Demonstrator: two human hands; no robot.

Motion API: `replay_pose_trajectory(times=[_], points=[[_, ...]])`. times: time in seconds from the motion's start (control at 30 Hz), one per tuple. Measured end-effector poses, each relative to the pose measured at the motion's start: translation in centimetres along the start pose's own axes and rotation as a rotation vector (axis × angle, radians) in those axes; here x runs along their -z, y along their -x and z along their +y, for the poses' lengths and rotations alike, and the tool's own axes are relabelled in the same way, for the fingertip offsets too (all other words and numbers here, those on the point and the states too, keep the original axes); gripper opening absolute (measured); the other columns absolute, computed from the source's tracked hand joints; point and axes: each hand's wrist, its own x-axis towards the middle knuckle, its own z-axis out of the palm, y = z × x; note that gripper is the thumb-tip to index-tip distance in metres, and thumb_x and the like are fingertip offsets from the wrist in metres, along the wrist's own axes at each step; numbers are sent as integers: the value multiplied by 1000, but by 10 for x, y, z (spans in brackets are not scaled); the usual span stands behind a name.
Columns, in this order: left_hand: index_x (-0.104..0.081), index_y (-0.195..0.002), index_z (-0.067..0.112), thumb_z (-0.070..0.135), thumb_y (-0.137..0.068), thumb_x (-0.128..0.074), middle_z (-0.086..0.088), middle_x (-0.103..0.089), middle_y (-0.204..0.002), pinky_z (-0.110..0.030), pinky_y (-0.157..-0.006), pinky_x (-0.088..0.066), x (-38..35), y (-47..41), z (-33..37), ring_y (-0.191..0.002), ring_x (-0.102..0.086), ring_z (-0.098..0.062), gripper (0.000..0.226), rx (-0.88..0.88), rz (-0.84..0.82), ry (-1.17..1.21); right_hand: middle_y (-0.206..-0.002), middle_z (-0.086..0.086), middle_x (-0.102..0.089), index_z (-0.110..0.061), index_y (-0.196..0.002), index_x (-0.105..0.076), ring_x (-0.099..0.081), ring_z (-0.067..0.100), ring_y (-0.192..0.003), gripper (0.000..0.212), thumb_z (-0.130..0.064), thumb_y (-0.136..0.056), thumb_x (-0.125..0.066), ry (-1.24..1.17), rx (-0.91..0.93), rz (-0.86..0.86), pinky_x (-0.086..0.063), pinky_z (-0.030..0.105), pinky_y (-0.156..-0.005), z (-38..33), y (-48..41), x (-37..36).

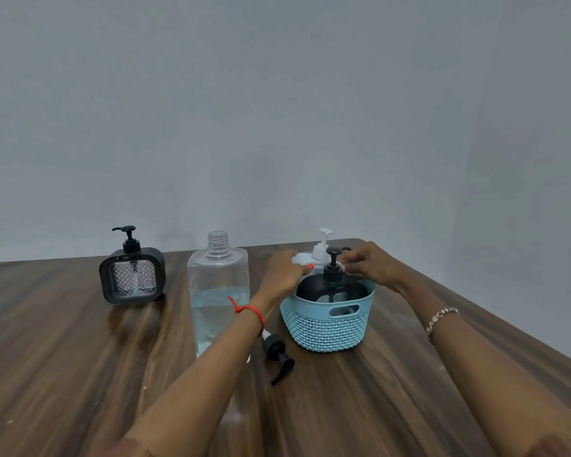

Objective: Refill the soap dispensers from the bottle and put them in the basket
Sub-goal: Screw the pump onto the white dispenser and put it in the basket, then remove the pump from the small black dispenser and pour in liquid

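A plain grey wall backs a dark wood-grain table (80, 357). On it, a pale blue plastic basket (327, 328) with a woven-look wall holds a black dispenser (332, 288). Just behind, both hands clasp a white dispenser (320, 252): the left hand (282, 275) on one shoulder, the right hand (366, 262) pinching the other. Its base is hidden. The clear, uncapped bottle (218, 291) stands part-full, with a loose black pump (277, 354) beside it. A square black dispenser (131, 278) sits far left.

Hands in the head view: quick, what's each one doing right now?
Left hand: fingers curled round the white plastic pump soap dispenser.
Right hand: fingers pinching the same dispenser's other side.
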Motion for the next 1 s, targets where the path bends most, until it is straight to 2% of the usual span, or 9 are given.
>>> replay_pose_trajectory(times=[0.1,0.17,0.27,0.43,0.67,0.73,0.83,0.93,1.0], points=[[-61,-103,-3,14,-84,-61,-13,-61,-102,-30,-74,-39,3,-2,1,-88,-52,-22,26,-21,-55,-88,-100,4,-68,-2,-109,-66,-63,12,-88,24,0,-86,-59,23,16,7,-51,28,-85,-2,1,-1],[-62,-95,-4,13,-82,-60,-15,-61,-96,-28,-67,-36,3,-2,2,-81,-49,-21,21,-35,-88,-130,-97,4,-69,-3,-108,-67,-62,12,-87,23,-2,-86,-60,44,29,20,-52,28,-86,-2,3,-2],[-52,-68,4,12,-80,-57,-6,-51,-72,-24,-51,-27,3,-2,4,-64,-41,-14,16,-34,-126,-197,-95,5,-70,-5,-107,-68,-62,12,-86,22,-4,-87,-60,84,41,46,-52,27,-85,-1,5,-2],[-33,-50,12,12,-82,-54,-1,-36,-56,-21,-46,-20,5,-3,4,-52,-29,-11,38,-53,-185,-259,-93,2,-70,-10,-106,-70,-61,3,-78,22,-5,-89,-56,187,40,-4,-47,11,-68,-5,6,-1],[-31,-49,11,11,-86,-46,-2,-37,-53,-24,-47,-25,3,2,7,-51,-33,-13,40,-113,-192,-379,-91,-2,-69,-15,-107,-70,-58,-5,-74,26,-6,-92,-50,294,67,-31,-42,2,-59,-10,12,-3],[-45,-60,3,13,-90,-42,-7,-49,-63,-26,-54,-34,0,6,6,-62,-45,-20,32,-123,-198,-402,-95,0,-69,-16,-108,-70,-58,-6,-74,27,-8,-93,-49,315,71,-23,-41,4,-60,-11,14,-5],[-55,-96,-10,18,-96,-34,-25,-60,-98,-36,-84,-43,-3,13,5,-93,-56,-35,35,-138,-184,-448,-102,6,-70,-18,-108,-69,-62,9,-82,27,-11,-95,-46,363,76,3,-48,20,-74,-11,17,-9],[-53,-114,-5,26,-99,-28,-24,-55,-122,-51,-110,-25,-2,18,5,-121,-45,-35,43,-149,-171,-637,-100,12,-70,-19,-107,-69,-63,28,-94,28,-10,-95,-44,456,95,23,-48,36,-84,-14,21,-13],[-52,-115,-5,30,-99,-27,-23,-51,-128,-54,-113,-16,1,22,6,-130,-35,-35,45,-141,-190,-672,-103,12,-69,-11,-109,-68,-62,28,-96,27,-9,-95,-45,448,71,64,-47,40,-87,-15,23,-14]])
